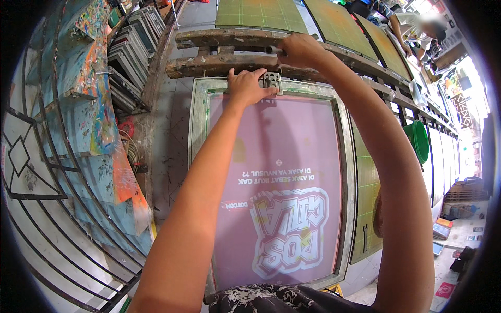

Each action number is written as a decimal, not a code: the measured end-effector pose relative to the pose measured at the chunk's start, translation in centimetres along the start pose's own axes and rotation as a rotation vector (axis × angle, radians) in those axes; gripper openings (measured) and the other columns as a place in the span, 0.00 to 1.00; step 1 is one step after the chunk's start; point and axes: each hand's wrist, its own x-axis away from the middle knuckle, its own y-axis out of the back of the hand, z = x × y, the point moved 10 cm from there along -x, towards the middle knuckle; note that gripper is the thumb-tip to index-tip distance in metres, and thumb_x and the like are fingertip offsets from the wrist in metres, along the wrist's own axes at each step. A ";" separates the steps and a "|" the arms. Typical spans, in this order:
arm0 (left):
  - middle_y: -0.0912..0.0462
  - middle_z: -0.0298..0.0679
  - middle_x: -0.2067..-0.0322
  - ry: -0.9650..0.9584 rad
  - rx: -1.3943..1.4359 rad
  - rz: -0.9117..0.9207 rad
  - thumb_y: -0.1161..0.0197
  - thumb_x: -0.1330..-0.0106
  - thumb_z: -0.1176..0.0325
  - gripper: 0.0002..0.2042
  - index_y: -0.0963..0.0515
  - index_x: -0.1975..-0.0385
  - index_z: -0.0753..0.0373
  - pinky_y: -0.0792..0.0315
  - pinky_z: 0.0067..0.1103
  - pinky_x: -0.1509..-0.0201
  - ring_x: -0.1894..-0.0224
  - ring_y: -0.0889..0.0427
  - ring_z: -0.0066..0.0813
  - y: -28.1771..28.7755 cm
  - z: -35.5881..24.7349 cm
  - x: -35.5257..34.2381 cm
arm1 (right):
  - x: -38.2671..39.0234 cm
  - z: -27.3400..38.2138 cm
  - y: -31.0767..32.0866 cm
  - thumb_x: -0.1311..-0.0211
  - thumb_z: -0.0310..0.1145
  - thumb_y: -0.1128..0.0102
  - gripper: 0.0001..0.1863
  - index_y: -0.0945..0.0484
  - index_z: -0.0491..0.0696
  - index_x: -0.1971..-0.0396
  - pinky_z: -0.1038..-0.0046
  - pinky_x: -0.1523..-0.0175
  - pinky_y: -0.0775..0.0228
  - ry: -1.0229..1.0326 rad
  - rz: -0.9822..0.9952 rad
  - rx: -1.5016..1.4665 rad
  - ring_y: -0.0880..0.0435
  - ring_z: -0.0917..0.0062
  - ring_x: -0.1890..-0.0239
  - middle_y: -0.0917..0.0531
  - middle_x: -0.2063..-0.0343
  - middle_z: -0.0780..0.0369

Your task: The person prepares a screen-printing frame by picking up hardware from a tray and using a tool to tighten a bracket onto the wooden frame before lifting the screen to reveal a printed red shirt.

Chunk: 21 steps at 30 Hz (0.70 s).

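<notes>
A silk-screen frame (342,130) lies before me, its purple mesh (245,141) bearing pale upside-down lettering. On the frame's far rail sits a small metal bracket (272,82) with holes. My left hand (247,88) reaches over that rail with its fingers spread; its index finger and thumb hold the bracket from the left and near sides. Just beyond, above the wooden beam, my right hand (301,51) is closed round a grey tubular metal tool (272,50). Its far end is hidden by the fingers.
Paint-stained wooden beams (209,67) run along the far side. Green gridded boards (261,14) lie beyond, and a wrench (365,237) rests on another at right. A green bucket (417,141) stands right. Stacked frames (128,62) fill a left rack. Another person (412,28) works far right.
</notes>
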 end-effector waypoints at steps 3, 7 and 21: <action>0.15 0.43 0.59 0.003 0.042 -0.059 0.35 0.55 0.31 0.38 0.23 0.46 0.48 0.51 0.45 0.31 0.46 0.21 0.39 0.0 0.2 0.0 | 0.6 0.4 -1.1 0.49 0.45 0.34 0.15 0.15 0.52 0.66 0.58 0.56 0.24 0.137 0.013 0.048 0.15 0.57 0.62 0.14 0.70 0.55; 0.15 0.42 0.59 -0.011 0.032 -0.105 0.34 0.55 0.31 0.38 0.23 0.46 0.49 0.52 0.46 0.31 0.46 0.21 0.39 0.0 0.4 0.1 | 1.3 1.5 -1.1 0.52 0.39 0.34 0.10 0.16 0.51 0.71 0.58 0.57 0.27 0.247 -0.058 -0.002 0.17 0.57 0.66 0.17 0.75 0.55; 0.16 0.44 0.56 -0.013 -0.013 -0.051 0.38 0.51 0.30 0.38 0.25 0.43 0.48 0.51 0.43 0.32 0.47 0.21 0.40 0.0 0.5 0.1 | 0.0 0.2 -3.8 0.51 0.41 0.36 0.19 0.15 0.49 0.60 0.58 0.55 0.23 -0.102 0.170 -0.027 0.15 0.58 0.59 0.14 0.67 0.54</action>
